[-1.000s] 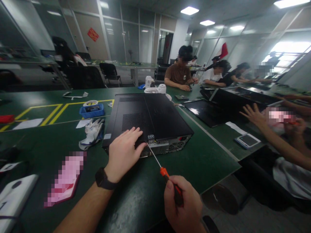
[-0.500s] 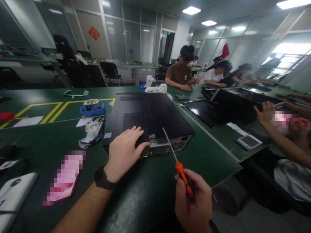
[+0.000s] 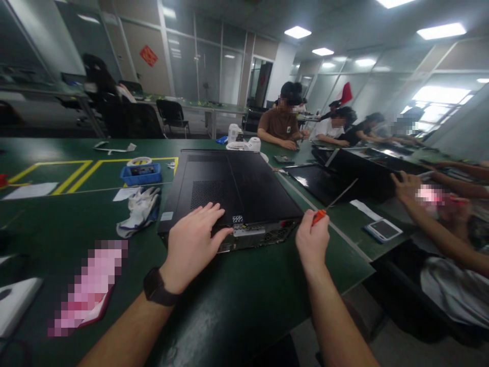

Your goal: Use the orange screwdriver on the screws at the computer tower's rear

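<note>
A black computer case [image 3: 263, 186] lies on its side on the green table, its rear panel with ports and a fan grille turned toward me. My left hand [image 3: 196, 239] rests on the near left part of its top, fingers stretched out flat and thumb at the rear edge. Beside the case's near right corner, my right hand [image 3: 313, 239] is closed round the orange handle of a screwdriver [image 3: 319, 216]. The metal shaft points up and to the right, away from the case. Whether the right hand touches the corner I cannot tell.
Left of the case are white work gloves [image 3: 139, 211], a blue tray [image 3: 141, 175] of small parts and a pixelated pink object [image 3: 89, 285]. To the right lie a black panel [image 3: 317, 178] and a small device with a screen [image 3: 383, 229]. A co-worker's hand [image 3: 408, 191] is at far right.
My right hand has moved up and forward to the case's right corner, and the screwdriver has swung from pointing up-left to pointing up-right. My left hand stays on the case.
</note>
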Available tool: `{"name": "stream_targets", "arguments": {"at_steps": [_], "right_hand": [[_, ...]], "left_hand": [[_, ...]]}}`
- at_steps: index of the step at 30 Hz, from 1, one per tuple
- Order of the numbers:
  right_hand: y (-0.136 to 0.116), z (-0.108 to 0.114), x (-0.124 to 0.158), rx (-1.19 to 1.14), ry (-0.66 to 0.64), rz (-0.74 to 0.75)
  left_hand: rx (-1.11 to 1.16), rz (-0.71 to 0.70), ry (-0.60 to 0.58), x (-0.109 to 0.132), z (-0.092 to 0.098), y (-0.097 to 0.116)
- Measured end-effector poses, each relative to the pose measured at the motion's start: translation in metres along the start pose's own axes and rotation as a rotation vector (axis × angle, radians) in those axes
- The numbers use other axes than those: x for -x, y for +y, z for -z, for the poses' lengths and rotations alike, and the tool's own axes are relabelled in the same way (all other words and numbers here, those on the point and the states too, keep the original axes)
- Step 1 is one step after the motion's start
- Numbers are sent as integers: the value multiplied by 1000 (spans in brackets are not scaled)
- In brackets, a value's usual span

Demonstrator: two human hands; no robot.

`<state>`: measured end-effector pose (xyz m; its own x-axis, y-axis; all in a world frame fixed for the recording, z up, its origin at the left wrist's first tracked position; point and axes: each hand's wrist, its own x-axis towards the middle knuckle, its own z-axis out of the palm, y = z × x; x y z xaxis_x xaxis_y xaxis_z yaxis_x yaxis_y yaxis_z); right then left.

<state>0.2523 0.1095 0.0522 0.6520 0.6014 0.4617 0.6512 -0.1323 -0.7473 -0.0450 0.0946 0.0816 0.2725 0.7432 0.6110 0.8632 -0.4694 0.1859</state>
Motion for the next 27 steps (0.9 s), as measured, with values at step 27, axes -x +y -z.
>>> {"name": "stream_targets", "arguments": {"at_steps": [27], "right_hand": [[-16,-41,-15,64,104,2]], "left_hand": [[-14,27,35,-12,-11,-16]]}}
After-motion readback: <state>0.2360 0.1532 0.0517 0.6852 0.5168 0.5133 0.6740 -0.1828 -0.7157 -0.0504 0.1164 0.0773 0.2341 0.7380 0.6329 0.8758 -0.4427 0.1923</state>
